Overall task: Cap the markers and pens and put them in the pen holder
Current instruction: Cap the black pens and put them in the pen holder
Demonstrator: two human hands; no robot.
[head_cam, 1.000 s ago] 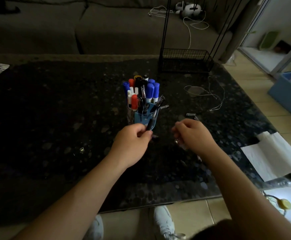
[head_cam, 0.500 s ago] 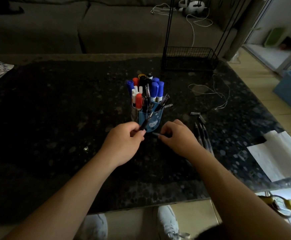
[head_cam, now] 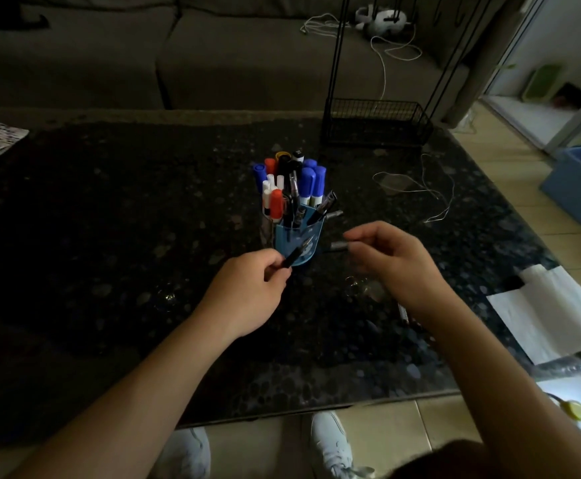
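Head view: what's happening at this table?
A person is capping a pen. The left hand pinches a dark pen; the right hand holds what looks like its grey cap. The two are apart, not yet joined. The blue pen holder behind them stands full of markers and pens.

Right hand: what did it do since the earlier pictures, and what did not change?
The right hand, pinching a grey cap, moved left toward the pen in the left hand, then drew back slightly to the right; cap and pen are apart. The left hand kept its grip on the pen, and the pen holder stayed put.
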